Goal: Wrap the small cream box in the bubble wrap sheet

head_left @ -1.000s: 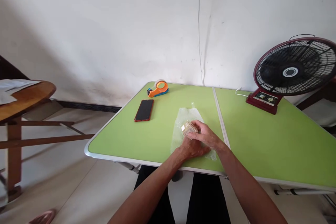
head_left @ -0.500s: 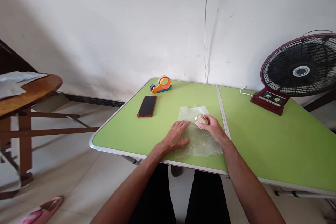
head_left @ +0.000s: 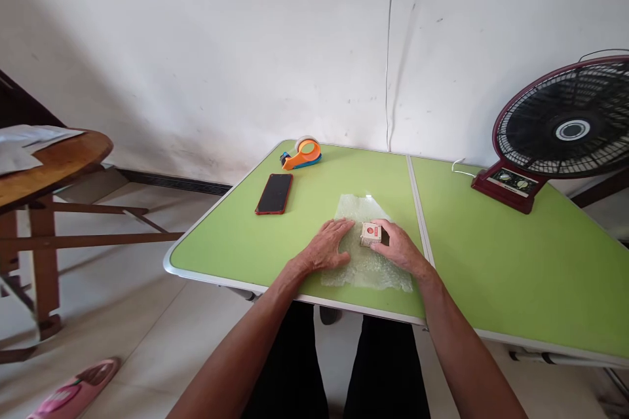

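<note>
A clear sheet of bubble wrap [head_left: 357, 208] lies flat on the green folding table [head_left: 491, 275]. A small cream box with a red mark [head_left: 370, 234] rests on the middle of the sheet. My right hand [head_left: 400, 248] grips that box from the right, fingers curled around it. My left hand [head_left: 327, 246] lies flat on the sheet's left edge, fingers stretched out, a short way left of the box.
A red-cased phone [head_left: 274, 194] lies face up at the table's left. Behind it sits an orange and blue tape dispenser [head_left: 303, 153]. A dark red table fan [head_left: 560, 132] stands at the back right. A wooden table [head_left: 44, 170] stands to the left; a pink slipper [head_left: 69, 394] is on the floor.
My left hand came out from under the right one and spread flat on the sheet's left edge. My right hand set the box down upright on the bubble wrap.
</note>
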The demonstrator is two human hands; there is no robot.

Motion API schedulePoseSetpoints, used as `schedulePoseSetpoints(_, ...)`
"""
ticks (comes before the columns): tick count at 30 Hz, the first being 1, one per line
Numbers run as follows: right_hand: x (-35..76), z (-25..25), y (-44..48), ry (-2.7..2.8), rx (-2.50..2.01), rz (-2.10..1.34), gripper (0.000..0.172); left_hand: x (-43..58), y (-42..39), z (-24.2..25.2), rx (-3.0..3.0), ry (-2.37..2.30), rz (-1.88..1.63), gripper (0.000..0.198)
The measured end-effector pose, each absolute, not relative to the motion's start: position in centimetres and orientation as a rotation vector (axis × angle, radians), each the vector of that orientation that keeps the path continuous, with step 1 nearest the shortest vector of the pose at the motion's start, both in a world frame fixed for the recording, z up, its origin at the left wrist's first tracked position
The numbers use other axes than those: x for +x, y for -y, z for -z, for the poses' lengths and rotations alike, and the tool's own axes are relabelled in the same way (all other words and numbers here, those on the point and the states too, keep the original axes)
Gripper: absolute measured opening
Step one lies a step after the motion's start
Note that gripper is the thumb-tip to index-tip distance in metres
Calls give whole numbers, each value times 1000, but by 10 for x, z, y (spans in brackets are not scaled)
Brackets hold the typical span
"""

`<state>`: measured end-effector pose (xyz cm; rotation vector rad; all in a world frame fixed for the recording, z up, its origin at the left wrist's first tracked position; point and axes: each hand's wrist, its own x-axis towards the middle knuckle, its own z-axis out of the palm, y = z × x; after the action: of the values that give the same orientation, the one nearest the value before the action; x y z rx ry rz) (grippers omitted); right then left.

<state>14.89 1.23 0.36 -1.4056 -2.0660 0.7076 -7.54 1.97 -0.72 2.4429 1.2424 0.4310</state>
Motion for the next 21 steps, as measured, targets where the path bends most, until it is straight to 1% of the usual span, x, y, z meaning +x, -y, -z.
schedulePoseSetpoints(6,148,-2,-13,2050,-1393,-697,45,-74,-21,5,2413,-1214,-457,77)
schedulePoseSetpoints(12,147,0,-15,2104,-1366,-666,45,-83,-4,-16,2284,-1179,-531,66)
schedulePoseSetpoints(17,149,-2,-14,2107,-1351,-715,42,-85,39,-27,2561,-1165,-420,68)
schedulePoseSetpoints(21,150,-3,-14,2098,-1357,-727,42,-75,58,-20,2685,-1199,-377,61)
